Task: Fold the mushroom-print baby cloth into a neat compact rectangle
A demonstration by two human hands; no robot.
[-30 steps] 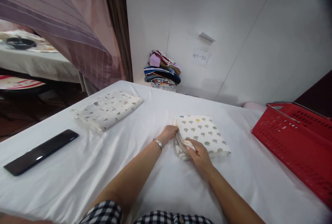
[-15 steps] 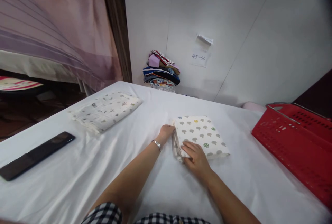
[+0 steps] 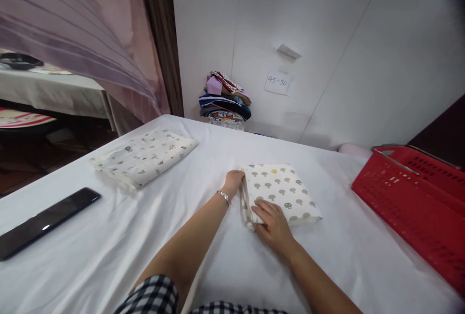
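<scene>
A folded white cloth point(image 3: 279, 185) printed with grey mushrooms, a few of them coloured, lies on the white-covered table. My left hand point(image 3: 233, 183), with a bracelet at the wrist, is closed on its far left corner; the fingertips are partly hidden. At the near left corner, my right hand point(image 3: 272, 224) grips the layered edge, fingers on top and thumb at the side. Off to the left rests another folded cloth point(image 3: 148, 154), white with small scattered prints.
A black phone point(image 3: 39, 224) lies at the table's left. On the right stands a red plastic basket point(image 3: 410, 212) with a metal handle. Beyond the table point(image 3: 203, 265), a stack of folded fabrics point(image 3: 225, 101) sits against the wall. A curtain point(image 3: 119, 38) hangs at the left.
Both hands keep their places on the mushroom-print cloth, with only a slight shift. The curtain at the left has swung up, showing more of another table behind it.
</scene>
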